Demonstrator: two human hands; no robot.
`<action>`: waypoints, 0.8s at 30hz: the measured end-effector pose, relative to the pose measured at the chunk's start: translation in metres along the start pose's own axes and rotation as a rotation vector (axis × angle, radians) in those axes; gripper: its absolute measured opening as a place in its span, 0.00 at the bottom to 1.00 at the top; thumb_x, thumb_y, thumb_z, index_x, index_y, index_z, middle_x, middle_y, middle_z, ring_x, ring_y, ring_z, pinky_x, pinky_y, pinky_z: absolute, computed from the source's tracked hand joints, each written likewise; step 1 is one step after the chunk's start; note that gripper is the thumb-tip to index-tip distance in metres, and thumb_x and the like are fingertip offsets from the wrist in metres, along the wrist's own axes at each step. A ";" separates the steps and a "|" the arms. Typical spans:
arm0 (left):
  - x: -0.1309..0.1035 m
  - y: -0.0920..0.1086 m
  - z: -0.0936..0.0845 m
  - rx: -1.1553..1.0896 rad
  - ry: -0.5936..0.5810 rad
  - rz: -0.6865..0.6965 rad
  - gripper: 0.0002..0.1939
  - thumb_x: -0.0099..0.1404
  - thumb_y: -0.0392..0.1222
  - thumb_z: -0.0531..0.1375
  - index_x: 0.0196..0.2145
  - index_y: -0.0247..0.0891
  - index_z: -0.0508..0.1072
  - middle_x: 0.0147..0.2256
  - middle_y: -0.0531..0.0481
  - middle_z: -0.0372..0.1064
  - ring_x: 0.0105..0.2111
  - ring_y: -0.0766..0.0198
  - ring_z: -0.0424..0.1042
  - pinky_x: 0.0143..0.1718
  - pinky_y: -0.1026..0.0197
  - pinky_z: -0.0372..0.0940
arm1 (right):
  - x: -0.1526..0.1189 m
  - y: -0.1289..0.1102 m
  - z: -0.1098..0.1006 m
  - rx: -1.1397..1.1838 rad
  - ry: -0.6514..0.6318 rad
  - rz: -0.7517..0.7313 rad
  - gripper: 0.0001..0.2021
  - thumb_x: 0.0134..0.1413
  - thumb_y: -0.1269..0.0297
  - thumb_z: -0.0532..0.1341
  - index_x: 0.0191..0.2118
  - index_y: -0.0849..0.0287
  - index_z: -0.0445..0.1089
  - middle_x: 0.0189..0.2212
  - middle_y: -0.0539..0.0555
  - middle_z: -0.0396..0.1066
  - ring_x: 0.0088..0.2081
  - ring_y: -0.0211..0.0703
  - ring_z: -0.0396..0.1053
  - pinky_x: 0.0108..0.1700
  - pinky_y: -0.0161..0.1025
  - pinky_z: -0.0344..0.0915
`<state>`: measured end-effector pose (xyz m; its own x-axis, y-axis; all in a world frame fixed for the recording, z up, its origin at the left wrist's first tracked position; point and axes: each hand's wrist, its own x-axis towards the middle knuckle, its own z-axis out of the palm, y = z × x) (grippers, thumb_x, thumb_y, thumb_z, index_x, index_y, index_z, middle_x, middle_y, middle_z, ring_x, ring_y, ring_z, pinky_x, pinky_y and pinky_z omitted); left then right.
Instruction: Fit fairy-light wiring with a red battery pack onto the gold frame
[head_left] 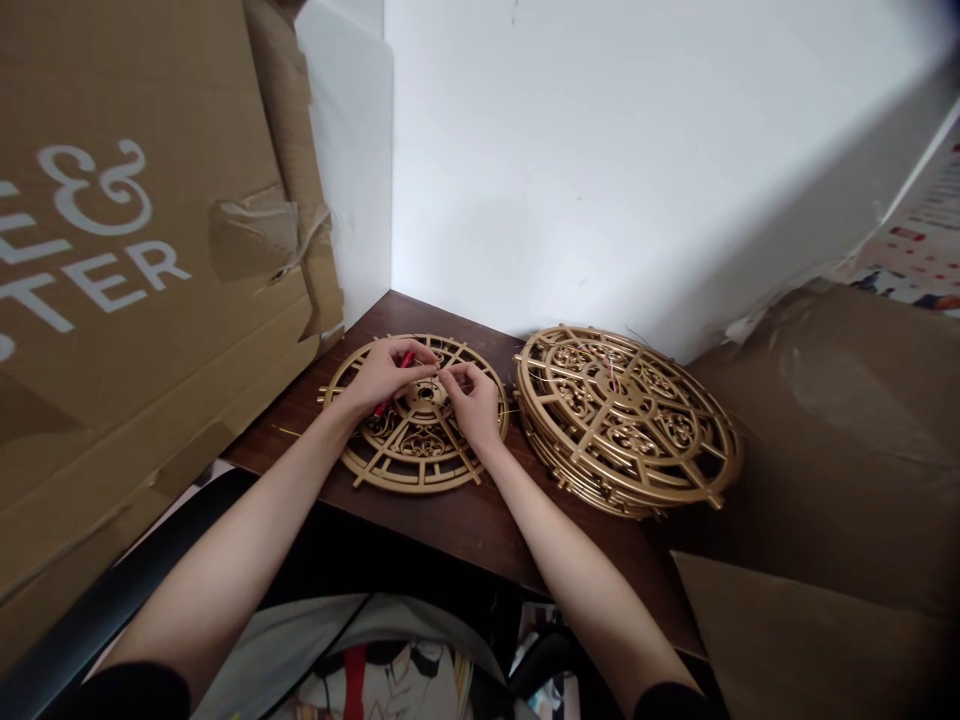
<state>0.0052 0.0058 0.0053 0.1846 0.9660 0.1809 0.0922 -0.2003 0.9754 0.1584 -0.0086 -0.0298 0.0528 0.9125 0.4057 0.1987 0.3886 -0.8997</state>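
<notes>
A round gold openwork wheel (421,474) with spokes and scrollwork lies flat on the dark brown table. Over its hub, my left hand (382,376) is closed, with a slim red-handled tool (406,359) tucked in its palm; the tool's working end is hidden. The fingertips of that hand pinch near something thin, perhaps a wire, too small to make out clearly. Meeting them at the same spot, my right hand (475,398) is closed in a pinch of thumb and forefinger. Whatever lies between the fingertips is too fine to name.
Right of the hands stands a stack of similar gold wheels (600,425), with thin red and white wires on top. Cardboard boxes flank the table (450,520), a large printed one (150,330) at left and another (847,420) at right. A white wall (525,170) rises behind.
</notes>
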 end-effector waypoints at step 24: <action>0.005 -0.006 -0.003 -0.313 -0.016 0.040 0.13 0.61 0.45 0.61 0.41 0.34 0.71 0.29 0.49 0.71 0.15 0.76 0.54 0.12 0.72 0.50 | -0.004 -0.012 0.006 0.354 0.157 0.185 0.11 0.47 0.57 0.64 0.31 0.60 0.69 0.18 0.44 0.62 0.19 0.32 0.58 0.22 0.31 0.57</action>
<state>0.0029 0.0121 0.0007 0.1975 0.9553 0.2200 -0.2206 -0.1753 0.9595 0.1500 -0.0158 -0.0215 0.2100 0.9509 0.2275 -0.1750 0.2654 -0.9481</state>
